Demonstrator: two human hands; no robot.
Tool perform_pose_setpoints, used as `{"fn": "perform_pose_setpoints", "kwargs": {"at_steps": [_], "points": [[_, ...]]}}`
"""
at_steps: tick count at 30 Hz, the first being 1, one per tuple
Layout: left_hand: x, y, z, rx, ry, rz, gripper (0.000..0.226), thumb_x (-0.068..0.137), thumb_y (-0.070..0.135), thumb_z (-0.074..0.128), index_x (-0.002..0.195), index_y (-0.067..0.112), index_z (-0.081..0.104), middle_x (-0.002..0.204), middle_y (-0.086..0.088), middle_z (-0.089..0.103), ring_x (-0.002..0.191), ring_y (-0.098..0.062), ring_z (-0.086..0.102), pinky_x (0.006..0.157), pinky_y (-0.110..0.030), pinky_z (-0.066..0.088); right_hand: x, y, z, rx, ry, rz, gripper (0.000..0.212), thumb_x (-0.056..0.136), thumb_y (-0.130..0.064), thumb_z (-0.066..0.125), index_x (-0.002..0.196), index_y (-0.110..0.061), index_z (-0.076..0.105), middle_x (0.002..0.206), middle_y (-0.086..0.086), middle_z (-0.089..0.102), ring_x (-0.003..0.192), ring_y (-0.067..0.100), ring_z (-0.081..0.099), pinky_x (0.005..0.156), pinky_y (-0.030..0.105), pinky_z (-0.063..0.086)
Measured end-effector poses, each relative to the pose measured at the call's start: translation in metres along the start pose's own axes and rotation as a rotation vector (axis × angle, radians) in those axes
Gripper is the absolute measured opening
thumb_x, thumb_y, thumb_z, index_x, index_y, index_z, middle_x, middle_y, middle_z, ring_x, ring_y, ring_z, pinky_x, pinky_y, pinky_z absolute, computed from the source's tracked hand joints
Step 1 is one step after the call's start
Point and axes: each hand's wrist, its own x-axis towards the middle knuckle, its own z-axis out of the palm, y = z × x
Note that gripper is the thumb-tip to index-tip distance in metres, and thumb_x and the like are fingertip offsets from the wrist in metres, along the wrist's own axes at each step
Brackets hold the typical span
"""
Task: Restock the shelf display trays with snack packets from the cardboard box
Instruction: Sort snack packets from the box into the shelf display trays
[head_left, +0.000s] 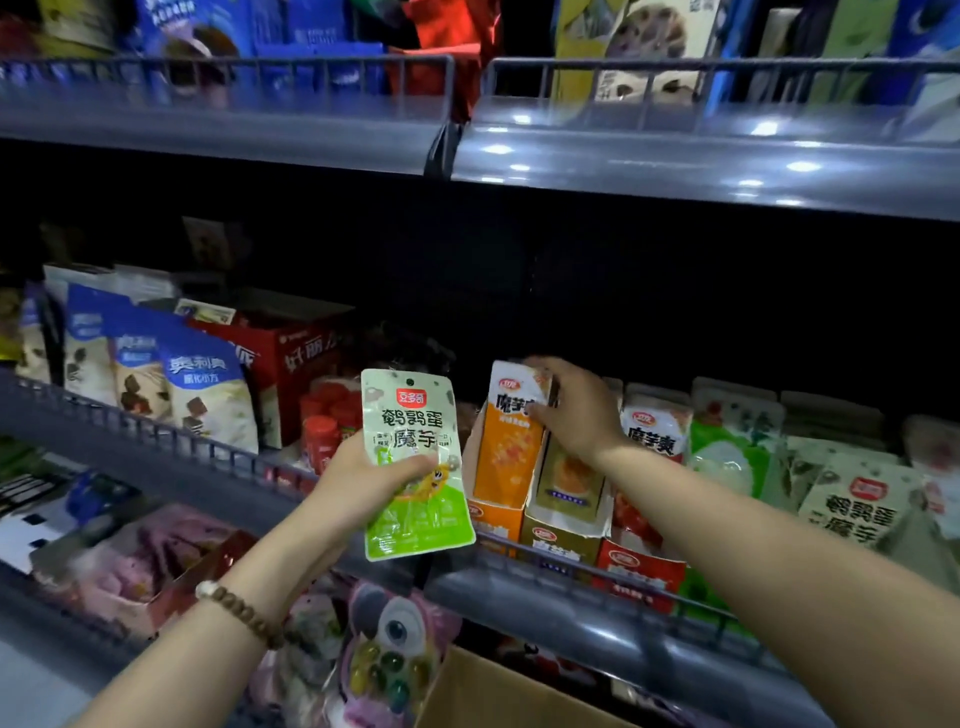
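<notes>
One green snack packet sat in my left hand, pinched by its lower half and held upright just in front of the middle shelf's front rail, not yet placed. My right hand gripped the top of the orange display tray standing at the shelf's front edge. Matching green packets lay toward the shelf's right end, so I judged the restocking partly done. The cardboard box waited below the shelf; I couldn't see its contents.
</notes>
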Motion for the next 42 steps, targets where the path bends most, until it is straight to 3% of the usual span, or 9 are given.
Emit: {"fn": "perform_pose_setpoints", "kwargs": {"at_steps": [7,11,16,19,27,31,34,38,42], "points": [[-0.008,0.000,0.012,-0.113,-0.063,-0.006,0.025,0.077,0.010,0.074,0.100,0.016,0.067,0.091,-0.001,0.075,0.083,-0.018,0.070,0.074,-0.030,0.057,-0.010,0.006,0.003,-0.158,0.010,0.002,0.048,0.083,-0.028,0.069,0.128,-0.030,0.052,0.122,0.004,0.053,0.116,0.024,0.047,0.097,0.034,0.038],[-0.018,0.011,0.027,-0.100,-0.109,0.029,0.023,0.076,0.016,0.075,0.098,0.013,0.069,0.092,-0.003,0.075,0.085,-0.021,0.070,0.079,-0.035,0.057,-0.014,-0.015,-0.030,0.360,0.022,0.146,0.032,0.094,-0.030,0.054,0.123,-0.017,0.057,0.108,0.005,0.061,0.093,0.017,0.060,0.083,0.033,0.049],[-0.034,0.036,0.074,-0.116,-0.201,0.090,0.018,0.077,0.009,0.074,0.094,0.014,0.069,0.086,-0.003,0.075,0.072,-0.013,0.070,0.062,-0.022,0.056,-0.054,-0.025,-0.103,0.742,-0.368,0.240,0.030,0.093,-0.025,0.056,0.123,-0.022,0.054,0.106,0.003,0.068,0.094,0.020,0.068,0.076,0.029,0.058],[-0.045,0.048,0.115,-0.127,-0.280,0.116,0.022,0.075,0.006,0.075,0.095,0.015,0.068,0.086,-0.003,0.075,0.073,-0.016,0.070,0.063,-0.025,0.057,-0.084,-0.003,-0.143,0.705,-0.425,0.240,0.049,0.083,-0.003,0.067,0.126,-0.020,0.050,0.094,0.003,0.071,0.079,0.012,0.070,0.061,0.022,0.056],[-0.056,0.059,0.242,-0.159,-0.398,0.171,0.028,0.088,0.017,0.063,0.113,0.016,0.051,0.111,-0.006,0.066,0.086,-0.006,0.064,0.068,-0.021,0.054,-0.131,0.082,-0.253,0.678,0.016,0.367,0.044,0.079,0.009,0.065,0.115,-0.011,0.053,0.072,-0.003,0.072,0.061,0.004,0.067,0.052,0.018,0.054],[-0.053,0.039,0.274,0.123,-0.428,0.163,0.050,0.091,0.036,0.055,0.134,0.014,0.043,0.139,-0.005,0.048,0.124,-0.017,0.048,0.103,-0.032,0.041,-0.136,0.127,-0.286,0.507,0.218,0.424,0.042,0.076,0.005,0.071,0.113,0.009,0.053,0.083,0.012,0.067,0.055,0.003,0.065,0.050,0.018,0.053],[-0.052,0.026,0.286,0.239,-0.494,0.137,0.062,0.093,0.040,0.050,0.146,0.015,0.029,0.139,0.000,0.044,0.125,-0.014,0.045,0.102,-0.025,0.037,-0.134,0.146,-0.278,0.421,0.231,0.433,0.046,0.076,0.003,0.072,0.116,0.010,0.053,0.100,0.019,0.065,0.076,0.017,0.068,0.059,0.019,0.056],[-0.053,0.018,0.294,0.242,-0.525,0.110,0.058,0.094,0.038,0.049,0.144,0.018,0.031,0.105,0.022,0.048,0.090,0.004,0.048,0.076,-0.015,0.042,-0.134,0.157,-0.250,0.161,0.093,0.327,0.051,0.077,-0.010,0.075,0.124,-0.010,0.054,0.119,0.004,0.061,0.107,0.021,0.059,0.091,0.036,0.050],[-0.061,0.020,0.298,0.219,-0.516,0.168,0.052,0.095,0.024,0.053,0.143,0.023,0.033,0.122,0.019,0.047,0.116,-0.001,0.044,0.093,-0.014,0.038,-0.147,0.169,-0.222,-0.116,-0.058,0.229,0.051,0.078,-0.025,0.075,0.124,-0.031,0.055,0.125,-0.004,0.061,0.115,0.020,0.056,0.093,0.038,0.049]]}}
